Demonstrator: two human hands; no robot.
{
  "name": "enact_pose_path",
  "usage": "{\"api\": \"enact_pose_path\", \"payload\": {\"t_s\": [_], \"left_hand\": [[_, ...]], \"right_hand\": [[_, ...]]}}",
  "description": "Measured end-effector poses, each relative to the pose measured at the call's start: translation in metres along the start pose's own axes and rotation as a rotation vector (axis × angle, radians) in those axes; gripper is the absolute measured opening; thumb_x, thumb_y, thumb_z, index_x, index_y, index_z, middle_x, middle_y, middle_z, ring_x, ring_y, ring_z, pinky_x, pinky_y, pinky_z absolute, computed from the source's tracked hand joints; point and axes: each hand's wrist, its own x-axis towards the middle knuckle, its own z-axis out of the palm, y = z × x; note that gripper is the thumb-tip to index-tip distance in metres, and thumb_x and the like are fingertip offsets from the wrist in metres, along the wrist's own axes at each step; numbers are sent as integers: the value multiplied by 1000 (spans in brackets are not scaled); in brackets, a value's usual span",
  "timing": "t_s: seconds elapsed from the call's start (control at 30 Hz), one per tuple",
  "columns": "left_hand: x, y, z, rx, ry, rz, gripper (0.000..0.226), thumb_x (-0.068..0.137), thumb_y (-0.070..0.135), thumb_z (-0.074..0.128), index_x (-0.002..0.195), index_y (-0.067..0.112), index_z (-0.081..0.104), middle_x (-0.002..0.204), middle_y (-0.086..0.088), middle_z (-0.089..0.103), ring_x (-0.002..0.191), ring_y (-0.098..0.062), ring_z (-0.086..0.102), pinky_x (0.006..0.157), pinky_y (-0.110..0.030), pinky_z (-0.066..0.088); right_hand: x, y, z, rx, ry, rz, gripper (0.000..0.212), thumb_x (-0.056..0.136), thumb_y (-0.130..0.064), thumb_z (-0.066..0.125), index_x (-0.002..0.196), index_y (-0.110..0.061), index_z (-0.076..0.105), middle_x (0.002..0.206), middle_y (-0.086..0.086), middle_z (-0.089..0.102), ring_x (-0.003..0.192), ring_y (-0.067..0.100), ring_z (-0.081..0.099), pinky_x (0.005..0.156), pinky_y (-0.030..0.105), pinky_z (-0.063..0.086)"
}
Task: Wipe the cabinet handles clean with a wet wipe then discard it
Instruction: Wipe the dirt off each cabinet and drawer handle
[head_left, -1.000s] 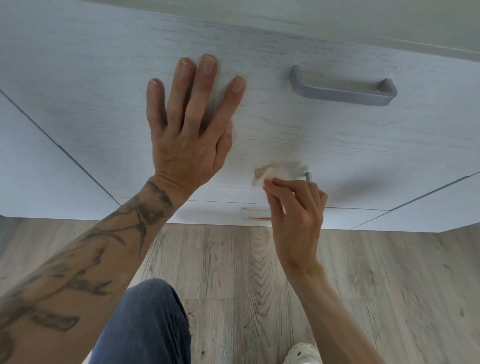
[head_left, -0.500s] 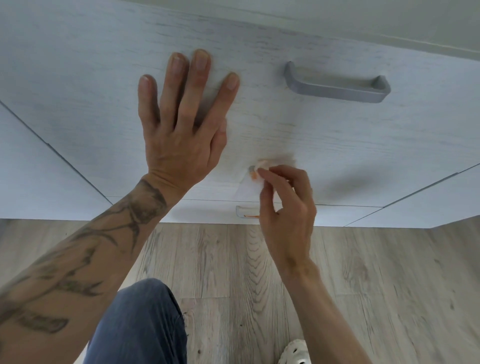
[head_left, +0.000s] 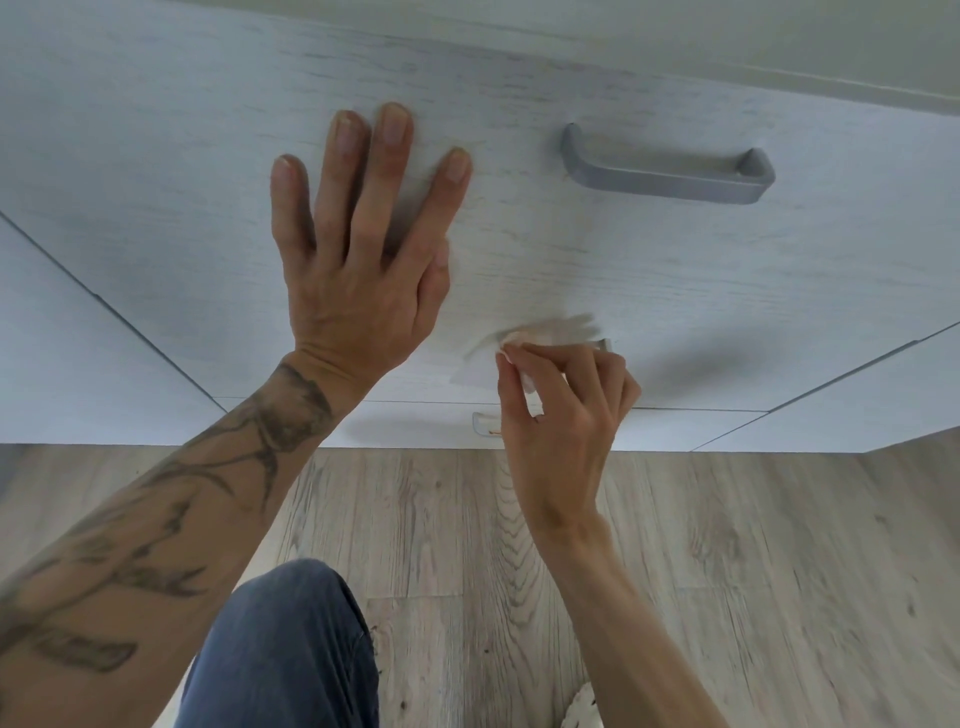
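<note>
our right hand (head_left: 561, 415) pinches the wet wipe (head_left: 524, 340) between thumb and curled fingers, pressing it on the middle handle (head_left: 602, 344), of which only the right tip shows. the wipe is blurred, with an orange tinge. our left hand (head_left: 358, 270) lies flat, fingers spread, on the pale wood-grain drawer front (head_left: 675, 270), left of the grey top handle (head_left: 665, 179). the lowest handle (head_left: 485, 425) is half hidden behind our right hand. below lies plank floor (head_left: 727, 545). half a second ago that tip was covered.

Whitewashed wood grain on drawer front (head_left: 675, 270); grey handle (head_left: 670, 179); white wipe (head_left: 519, 339) tinged orange; grey-brown grained floor (head_left: 779, 545); blue trouser leg (head_left: 291, 649); dark-tattooed forearm (head_left: 156, 519).
</note>
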Motion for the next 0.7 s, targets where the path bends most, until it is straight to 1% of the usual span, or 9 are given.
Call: {"api": "enact_pose_path", "payload": {"t_s": [0.07, 0.2, 0.37, 0.53, 0.63, 0.7], "left_hand": [[0, 0, -1, -2, -8, 2, 78, 101, 28, 53, 169, 24, 15, 162, -12, 20, 151, -34, 20, 131, -51, 5], [1, 0, -1, 0, -8, 9, 77, 101, 29, 52, 169, 24, 15, 163, -12, 20, 152, -34, 19, 131, -51, 5], [0, 0, -1, -5, -8, 2, 80, 100, 27, 55, 169, 24, 15, 161, -13, 22, 151, -34, 20, 131, -51, 6], [1, 0, -2, -7, -15, 14, 81, 100, 27, 54, 170, 24, 12, 163, -12, 18, 152, -33, 18, 131, -51, 5], [0, -1, -1, -30, -11, 14, 78, 102, 28, 51, 170, 24, 13, 161, -14, 22, 152, -34, 18, 131, -50, 4], [-1, -1, -1, -33, -12, 14, 77, 103, 29, 50, 170, 24, 13, 162, -14, 22, 156, -34, 16, 131, -51, 4]], "right_hand": [[2, -2, 0, -5, -9, -3, 2, 90, -19, 84, 91, -20, 83, 88, -6, 72, 93, 21, 59, 91, 37, 40], [14, -11, 12, -16, -14, 41, 9, 85, -16, 86, 82, -21, 80, 80, -5, 68, 85, 23, 58, 88, 38, 41], [-3, 1, -7, -2, -11, -5, 10, 85, -12, 88, 88, -19, 83, 85, -6, 71, 88, 22, 60, 89, 35, 38], [16, -6, 6, 1, -64, -25, 8, 85, -15, 88, 83, -20, 81, 81, -6, 69, 87, 22, 57, 87, 37, 39], [11, -2, 3, 4, -80, -57, 7, 88, -14, 86, 88, -20, 82, 85, -5, 70, 88, 22, 57, 86, 34, 37], [5, 10, -7, 26, -76, -95, 5, 90, -15, 85, 92, -18, 83, 90, -5, 72, 91, 19, 56, 88, 30, 35]]}}
